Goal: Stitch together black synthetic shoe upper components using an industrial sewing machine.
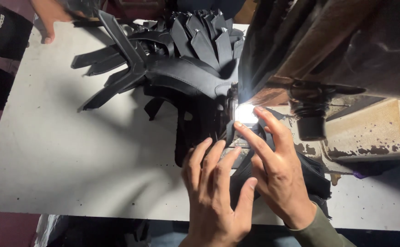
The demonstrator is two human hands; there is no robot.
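My left hand (216, 192) lies flat, fingers spread, pressing a black leather piece (195, 123) onto the bed of a worn sewing machine (337, 50). Beside it, my right hand (275, 167) also rests on the black material, its index and middle fingers stretched toward the brightly lit spot (245, 113) under the machine head. Neither hand is closed around anything. The needle itself is hidden in the glare.
A heap of sewn black leather pieces (172, 50) fans out behind the machine on the white table (58, 146). Another person's hand (49, 16) rests at the table's far left corner. The machine's rusty, chipped base (374, 132) fills the right side.
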